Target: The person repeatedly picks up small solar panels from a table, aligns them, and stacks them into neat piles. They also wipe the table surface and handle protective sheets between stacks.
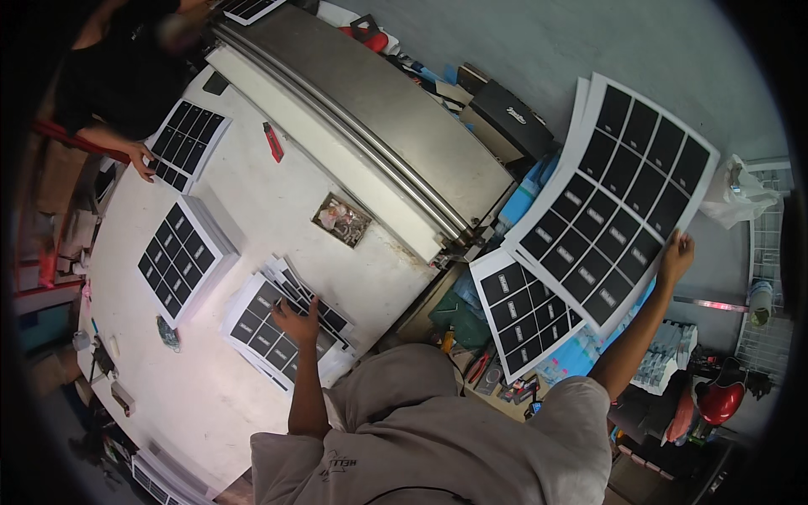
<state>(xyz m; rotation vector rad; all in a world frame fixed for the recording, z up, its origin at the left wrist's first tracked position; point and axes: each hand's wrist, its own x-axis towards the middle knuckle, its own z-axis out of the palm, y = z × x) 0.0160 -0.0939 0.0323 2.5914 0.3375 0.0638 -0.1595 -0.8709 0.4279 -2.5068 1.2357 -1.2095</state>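
Desk (278,206) spans the left and centre, its breadth likely letting paper lie flat. At upper right, dark-printed sheets (619,202) curve, gripped at their lower right edge by the right hand's (675,257) fingers, perhaps sparing the faces. Left of centre, a fanned pile (252,332) lies under the left hand (299,324), fingers spread, seemingly steadying it. At upper left, a red cutter (273,142) lies apart.

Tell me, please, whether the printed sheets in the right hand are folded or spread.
Spread: the printed sheets, held at one edge by the right hand, curve gently, the front one's black-panel grid showing no fold.
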